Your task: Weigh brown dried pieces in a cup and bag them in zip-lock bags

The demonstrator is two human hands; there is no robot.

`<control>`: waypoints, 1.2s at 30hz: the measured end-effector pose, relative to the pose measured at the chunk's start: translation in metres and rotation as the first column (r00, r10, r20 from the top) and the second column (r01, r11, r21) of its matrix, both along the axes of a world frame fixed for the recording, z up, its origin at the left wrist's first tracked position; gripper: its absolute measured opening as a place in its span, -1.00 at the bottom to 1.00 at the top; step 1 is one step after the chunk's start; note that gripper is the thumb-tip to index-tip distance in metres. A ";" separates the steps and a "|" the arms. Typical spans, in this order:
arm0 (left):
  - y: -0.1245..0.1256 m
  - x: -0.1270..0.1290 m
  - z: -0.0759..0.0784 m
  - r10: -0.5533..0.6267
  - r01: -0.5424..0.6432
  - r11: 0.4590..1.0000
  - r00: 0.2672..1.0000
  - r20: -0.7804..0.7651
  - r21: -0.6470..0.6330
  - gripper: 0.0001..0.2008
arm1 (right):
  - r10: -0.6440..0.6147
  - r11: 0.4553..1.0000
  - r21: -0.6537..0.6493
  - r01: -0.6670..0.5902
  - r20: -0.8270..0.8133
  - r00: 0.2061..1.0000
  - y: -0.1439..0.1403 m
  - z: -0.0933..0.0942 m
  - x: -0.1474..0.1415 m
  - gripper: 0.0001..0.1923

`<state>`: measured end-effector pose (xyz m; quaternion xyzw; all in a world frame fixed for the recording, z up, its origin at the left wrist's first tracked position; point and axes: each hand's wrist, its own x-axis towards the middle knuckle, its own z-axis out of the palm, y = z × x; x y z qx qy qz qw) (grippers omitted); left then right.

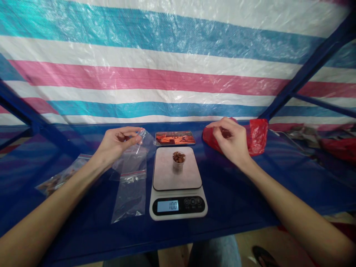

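Scale first, from my head view: a white digital kitchen scale [178, 185] with a grey weighing plate sits mid-counter, its display reading 100. On the plate stands a small clear plastic cup [178, 161] filled with brown nuts.

My left hand [116, 142] is raised just left of the scale, its grip pinched together on the top edge of a clear zip-seal plastic bag [130, 163] with a red strip; the bag hangs down to the blue counter [236, 196], where another flat clear bag [128, 200] lies partly under it. I cannot tell if the two bags are touching.

My right hand [230, 142] hovers to the right of the scale, fingers curled together at the mouth of a crumpled red plastic bag [257, 135]. I cannot tell whether they have anything pinched between them.

Behind the scale lies a rectangular phone [175, 138], screen lit in orange tones. Far left on the counter rests a clear bag with brown contents [59, 180]. A striped blue, pink and white tarp [178, 70] hangs behind everything.
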<state>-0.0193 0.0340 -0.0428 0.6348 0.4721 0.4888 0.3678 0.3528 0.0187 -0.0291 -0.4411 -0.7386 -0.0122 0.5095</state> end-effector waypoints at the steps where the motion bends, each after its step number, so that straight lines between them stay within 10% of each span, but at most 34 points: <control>1: 0.000 0.000 -0.001 0.008 -0.008 1.000 1.000 0.026 -0.016 -0.57 | 0.005 1.000 0.000 -0.005 0.000 1.000 0.000 0.000 0.000 -0.73; 20: -0.011 0.016 0.005 -0.057 0.060 0.998 0.993 -0.102 0.029 -0.67 | 0.039 0.999 0.008 -0.039 0.011 0.999 -0.015 0.004 -0.019 -0.75; 33: -0.020 0.014 0.036 0.209 -0.058 0.833 0.954 -0.215 0.550 -0.81 | 0.014 0.994 0.105 -0.005 -0.087 0.996 -0.028 0.013 -0.029 -0.76; 36: -0.033 0.040 0.045 0.124 0.064 0.837 0.945 -0.302 0.543 -0.71 | 0.187 0.981 0.073 -0.182 -0.076 0.979 -0.041 0.019 -0.048 -0.81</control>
